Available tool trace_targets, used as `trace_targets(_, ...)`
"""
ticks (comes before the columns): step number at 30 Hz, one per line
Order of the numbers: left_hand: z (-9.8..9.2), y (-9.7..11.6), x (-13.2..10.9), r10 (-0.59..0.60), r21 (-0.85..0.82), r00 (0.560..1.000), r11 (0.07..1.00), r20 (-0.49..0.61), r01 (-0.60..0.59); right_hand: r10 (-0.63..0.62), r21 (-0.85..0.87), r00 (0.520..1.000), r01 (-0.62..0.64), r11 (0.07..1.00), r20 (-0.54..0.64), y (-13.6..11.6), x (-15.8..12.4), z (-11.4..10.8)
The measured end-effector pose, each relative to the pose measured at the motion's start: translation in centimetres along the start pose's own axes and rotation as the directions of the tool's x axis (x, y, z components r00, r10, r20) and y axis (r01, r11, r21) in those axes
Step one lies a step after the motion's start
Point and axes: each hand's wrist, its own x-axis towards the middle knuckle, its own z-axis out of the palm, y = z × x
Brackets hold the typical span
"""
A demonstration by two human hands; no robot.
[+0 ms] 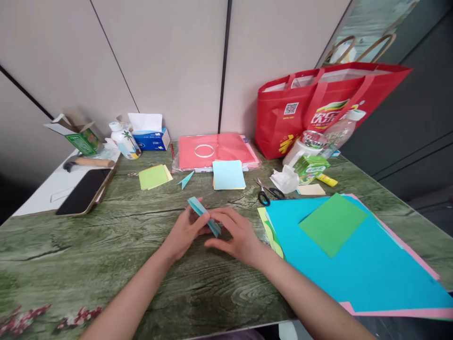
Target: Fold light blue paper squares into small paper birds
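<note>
A folded strip of light blue paper [203, 213] is pinched between the thumb and fingers of my left hand [187, 226], raised a little over the middle of the table. From the right, my right hand [237, 233] reaches to the paper; its fingertips are at the strip's edge, and the thumb stands apart from the fingers. Whether they grip the paper is hard to make out. Just beyond lies a small folded blue paper piece [186, 180]. Behind my right hand is a stack of light blue square sheets [229, 175], with green and yellow sheets [154, 177] further left.
Scissors [264, 192] lie right of the stack, by a crumpled tissue [285, 179]. Large blue sheets [329, 278] with a green square [333, 225] cover the right side. A red bag [276, 123] stands behind. A phone [84, 191] and hammer [90, 162] are left.
</note>
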Motion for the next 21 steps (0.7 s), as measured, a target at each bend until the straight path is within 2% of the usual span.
trace_targets(7,-0.2,0.6,-0.1,-0.018,-0.062,0.999,0.998,0.049,0.021,0.241,0.262,0.971,-0.233,0.937,0.003,0.2,0.1,0.0)
trace_targets(12,-0.2,1.0,-0.1,-0.032,-0.052,0.997,0.998,0.076,0.036,0.400,0.265,0.906,-0.355,0.896,-0.140,0.6,0.1,0.1)
trace_targets(14,-0.3,1.2,-0.1,-0.042,-0.067,0.995,0.997,0.088,0.048,0.429,0.244,0.881,-0.380,0.892,-0.200,0.9,0.1,0.1)
trace_targets(16,-0.3,1.3,-0.2,-0.061,-0.086,0.995,0.994,0.084,0.068,0.423,0.205,0.876,-0.381,0.902,-0.231,1.2,0.0,0.1)
trace_targets(19,-0.4,1.4,-0.2,-0.073,-0.096,0.995,0.992,0.069,0.079,0.401,0.176,0.891,-0.369,0.913,-0.211,1.4,0.1,0.0)
trace_targets(21,-0.5,1.3,-0.2,-0.054,-0.090,0.996,0.994,0.071,0.061,0.423,0.223,0.887,-0.381,0.897,-0.184,1.4,0.3,-0.1)
